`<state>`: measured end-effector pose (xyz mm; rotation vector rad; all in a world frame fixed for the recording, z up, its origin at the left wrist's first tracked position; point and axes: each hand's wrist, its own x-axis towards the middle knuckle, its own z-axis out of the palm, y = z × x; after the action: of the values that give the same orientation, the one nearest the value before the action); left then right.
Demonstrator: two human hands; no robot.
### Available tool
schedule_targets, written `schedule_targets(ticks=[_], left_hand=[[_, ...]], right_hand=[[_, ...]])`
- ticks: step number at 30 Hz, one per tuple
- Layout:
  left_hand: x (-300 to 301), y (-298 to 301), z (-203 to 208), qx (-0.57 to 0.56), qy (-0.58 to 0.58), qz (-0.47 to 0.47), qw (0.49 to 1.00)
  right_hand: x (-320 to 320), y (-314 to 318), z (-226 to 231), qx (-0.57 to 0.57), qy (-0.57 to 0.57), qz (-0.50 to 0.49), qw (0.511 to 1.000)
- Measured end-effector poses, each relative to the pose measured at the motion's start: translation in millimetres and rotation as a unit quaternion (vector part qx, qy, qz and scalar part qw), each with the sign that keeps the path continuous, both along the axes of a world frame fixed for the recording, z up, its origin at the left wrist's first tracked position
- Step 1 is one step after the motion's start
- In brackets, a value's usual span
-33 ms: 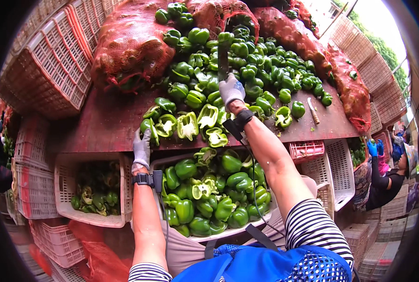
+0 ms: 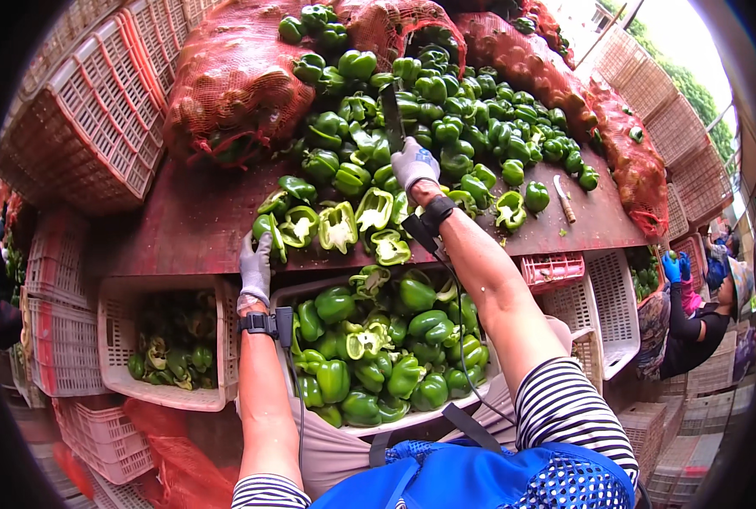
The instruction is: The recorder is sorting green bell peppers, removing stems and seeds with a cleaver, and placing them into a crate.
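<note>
The right hand [image 2: 415, 163] has its grip clamped round a knife [image 2: 392, 117], blade near twelve o'clock, likely for reach over the peppers [image 2: 448, 129]. At its eight o'clock, the left hand [image 2: 256, 266] touches a pepper half [image 2: 264, 226] on the worktop [image 2: 174, 227], perhaps steadying it; grip unclear.

Peppers [image 2: 353, 179] on table [image 2: 183, 237], sacks [image 2: 514, 55] behind, crates [image 2: 162, 395] in front

Open tabletop [image 2: 179, 225] at left, mesh sack [image 2: 238, 81] beyond, pepper heap [image 2: 458, 159] blocking centre
</note>
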<state>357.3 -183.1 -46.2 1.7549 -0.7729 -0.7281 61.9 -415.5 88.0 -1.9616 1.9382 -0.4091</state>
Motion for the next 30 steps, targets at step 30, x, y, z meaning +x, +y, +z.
schedule_targets(ticks=[30], left_hand=[[24.4,13.1,-21.8,-0.083,0.079,0.004,0.993]], right_hand=[[59.1,88.7,7.8,0.029,-0.03,-0.001,0.999]])
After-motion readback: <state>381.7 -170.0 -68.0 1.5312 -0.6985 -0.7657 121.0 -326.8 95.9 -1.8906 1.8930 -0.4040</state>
